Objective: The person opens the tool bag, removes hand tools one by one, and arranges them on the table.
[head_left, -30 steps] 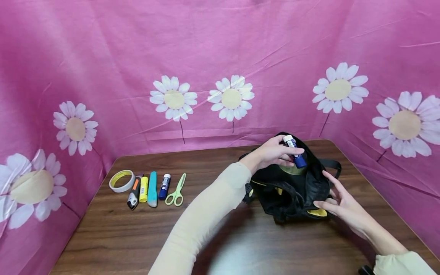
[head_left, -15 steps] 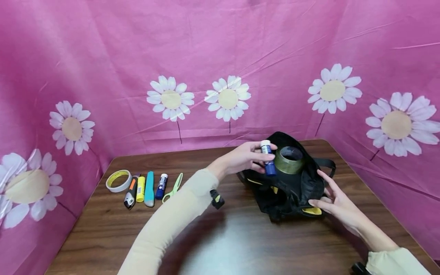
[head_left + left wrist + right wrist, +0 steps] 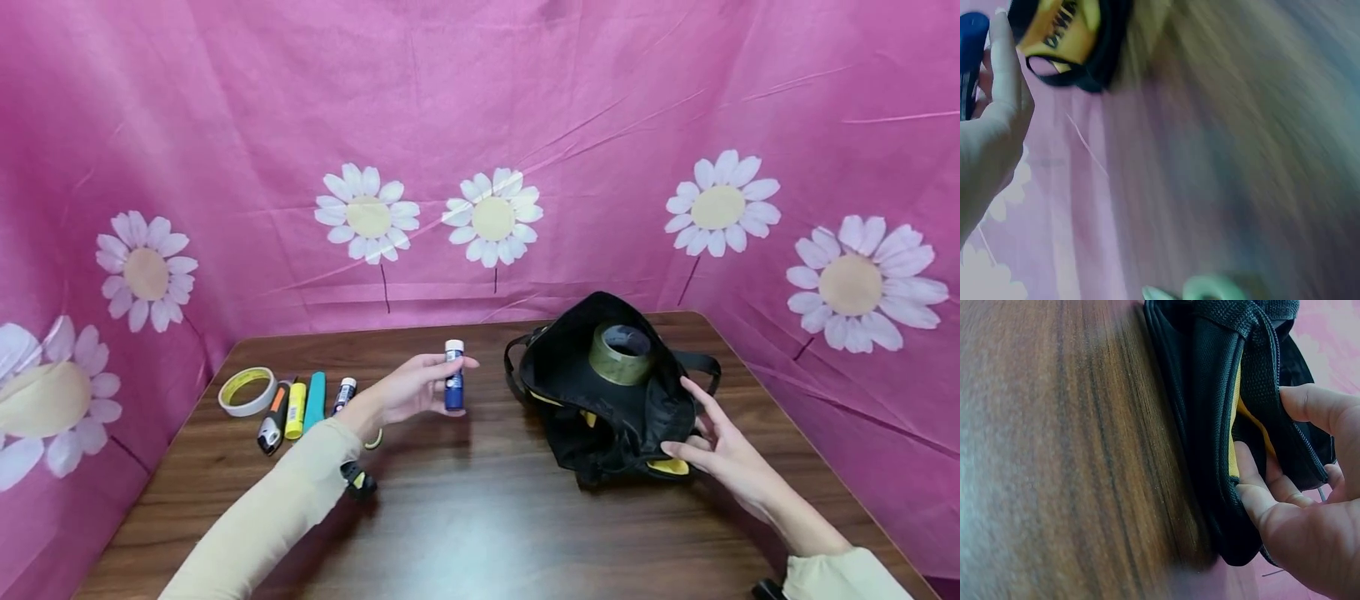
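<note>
My left hand (image 3: 408, 390) holds a blue glue stick (image 3: 453, 377) with a white cap, upright over the middle of the table. In the left wrist view the same glue stick (image 3: 971, 53) is cut off at the edge. My right hand (image 3: 731, 462) grips the side of a black bag (image 3: 607, 429), whose mouth gapes open. Seen from the right wrist, the fingers (image 3: 1279, 515) reach into the yellow-lined zipped edge and the thumb lies on the outside. A greenish roll of packing tape (image 3: 621, 367) sits in the bag's mouth.
Lined up at the table's left are a masking tape roll (image 3: 247, 405), a grey-orange utility knife (image 3: 274, 417), a yellow tube (image 3: 296, 410), a teal cutter (image 3: 315, 400) and a second blue glue stick (image 3: 345, 392). Green scissors (image 3: 375, 440) are mostly behind the left hand. Pink cloth (image 3: 585, 100) hangs around.
My left hand has carried the glue stick leftward from the bag's mouth to the table's middle, baring the packing tape roll. The right hand keeps its grip on the bag.
</note>
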`<move>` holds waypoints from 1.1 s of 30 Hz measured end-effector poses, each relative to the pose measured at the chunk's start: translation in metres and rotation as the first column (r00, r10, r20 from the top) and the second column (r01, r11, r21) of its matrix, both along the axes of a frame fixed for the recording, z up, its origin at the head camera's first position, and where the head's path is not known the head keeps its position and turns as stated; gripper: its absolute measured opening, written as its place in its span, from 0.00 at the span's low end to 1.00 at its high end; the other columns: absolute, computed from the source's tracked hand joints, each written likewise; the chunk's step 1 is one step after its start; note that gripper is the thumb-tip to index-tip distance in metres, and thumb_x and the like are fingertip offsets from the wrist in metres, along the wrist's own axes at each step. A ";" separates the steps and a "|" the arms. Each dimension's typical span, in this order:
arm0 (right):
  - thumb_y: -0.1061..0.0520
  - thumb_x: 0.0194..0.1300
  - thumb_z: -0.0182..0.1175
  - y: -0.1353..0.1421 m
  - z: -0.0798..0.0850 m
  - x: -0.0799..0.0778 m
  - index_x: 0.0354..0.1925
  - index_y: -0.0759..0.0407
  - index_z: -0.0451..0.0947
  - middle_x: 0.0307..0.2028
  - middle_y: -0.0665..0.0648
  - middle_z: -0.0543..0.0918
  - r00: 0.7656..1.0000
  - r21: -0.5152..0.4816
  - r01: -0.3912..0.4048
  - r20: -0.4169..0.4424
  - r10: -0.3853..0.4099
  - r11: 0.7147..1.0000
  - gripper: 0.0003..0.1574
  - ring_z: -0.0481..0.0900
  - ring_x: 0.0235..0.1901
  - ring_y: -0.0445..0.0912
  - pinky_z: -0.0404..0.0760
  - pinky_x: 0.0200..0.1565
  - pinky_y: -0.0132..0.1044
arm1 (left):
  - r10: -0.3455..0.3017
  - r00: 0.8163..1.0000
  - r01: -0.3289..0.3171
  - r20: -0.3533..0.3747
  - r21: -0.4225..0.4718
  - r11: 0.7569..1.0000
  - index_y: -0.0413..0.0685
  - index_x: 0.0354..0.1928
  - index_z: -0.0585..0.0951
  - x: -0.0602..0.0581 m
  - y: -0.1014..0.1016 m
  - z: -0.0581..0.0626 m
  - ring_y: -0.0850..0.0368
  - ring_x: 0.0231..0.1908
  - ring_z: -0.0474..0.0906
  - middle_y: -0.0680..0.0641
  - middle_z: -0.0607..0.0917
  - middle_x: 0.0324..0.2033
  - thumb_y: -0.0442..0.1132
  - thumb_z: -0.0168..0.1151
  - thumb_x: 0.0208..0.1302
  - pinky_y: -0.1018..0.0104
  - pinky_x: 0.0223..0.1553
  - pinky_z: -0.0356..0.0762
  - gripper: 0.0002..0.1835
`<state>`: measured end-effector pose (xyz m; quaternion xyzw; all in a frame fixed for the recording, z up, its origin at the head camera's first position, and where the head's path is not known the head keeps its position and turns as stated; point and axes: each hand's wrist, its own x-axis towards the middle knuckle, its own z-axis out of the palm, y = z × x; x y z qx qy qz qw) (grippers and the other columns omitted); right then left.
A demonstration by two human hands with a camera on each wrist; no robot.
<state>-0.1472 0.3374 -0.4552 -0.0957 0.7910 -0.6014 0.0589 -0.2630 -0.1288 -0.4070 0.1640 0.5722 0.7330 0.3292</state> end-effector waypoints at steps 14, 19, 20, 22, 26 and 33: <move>0.70 0.69 0.62 -0.001 -0.001 -0.002 0.81 0.39 0.34 0.38 0.51 0.68 0.999 -0.013 -0.009 -0.038 0.008 1.000 0.63 0.71 0.26 0.38 0.79 0.35 0.32 | 0.210 0.961 -0.194 0.180 -0.104 0.976 0.34 0.74 0.55 0.015 -0.059 -0.036 0.48 0.46 0.84 0.42 0.80 0.46 0.32 0.55 0.76 0.49 0.55 0.82 0.31; 0.71 0.69 0.61 -0.001 -0.002 -0.003 0.81 0.40 0.34 0.43 0.52 0.74 0.999 -0.043 -0.023 -0.031 0.022 0.999 0.63 0.79 0.31 0.39 0.81 0.39 0.30 | 0.242 0.948 -0.231 0.207 -0.074 0.970 0.29 0.72 0.53 0.020 -0.068 -0.045 0.49 0.48 0.84 0.39 0.78 0.51 0.18 0.53 0.70 0.50 0.61 0.78 0.32; 0.71 0.69 0.61 -0.001 -0.002 -0.003 0.81 0.40 0.34 0.47 0.52 0.75 0.999 -0.047 -0.027 -0.031 0.026 0.999 0.62 0.81 0.34 0.41 0.81 0.41 0.29 | 0.248 0.945 -0.238 0.212 -0.069 0.969 0.29 0.71 0.54 0.021 -0.069 -0.046 0.49 0.49 0.84 0.38 0.78 0.52 0.19 0.52 0.70 0.51 0.61 0.77 0.31; 0.71 0.69 0.61 -0.001 -0.002 -0.004 0.81 0.40 0.34 0.54 0.54 0.76 0.999 -0.052 -0.033 -0.033 0.031 0.998 0.62 0.83 0.38 0.43 0.82 0.43 0.30 | 0.257 0.943 -0.247 0.211 -0.072 0.966 0.28 0.68 0.56 0.023 -0.072 -0.047 0.48 0.49 0.84 0.37 0.79 0.51 0.21 0.53 0.72 0.52 0.60 0.78 0.27; 0.70 0.69 0.61 0.000 -0.005 -0.004 0.81 0.39 0.34 0.51 0.55 0.76 0.999 -0.038 -0.029 -0.031 0.028 0.999 0.62 0.83 0.35 0.43 0.82 0.42 0.31 | 0.261 0.939 -0.242 0.223 -0.110 0.964 0.29 0.61 0.61 0.025 -0.075 -0.048 0.46 0.49 0.85 0.36 0.83 0.51 0.30 0.55 0.76 0.56 0.57 0.81 0.20; 0.72 0.69 0.60 0.000 -0.006 -0.005 0.81 0.41 0.34 0.58 0.49 0.78 0.998 -0.088 -0.049 -0.043 0.045 0.995 0.62 0.85 0.45 0.44 0.83 0.46 0.30 | 0.264 0.941 -0.220 0.211 -0.211 0.952 0.30 0.65 0.58 0.023 -0.078 -0.050 0.48 0.44 0.87 0.36 0.82 0.54 0.41 0.51 0.81 0.59 0.48 0.86 0.24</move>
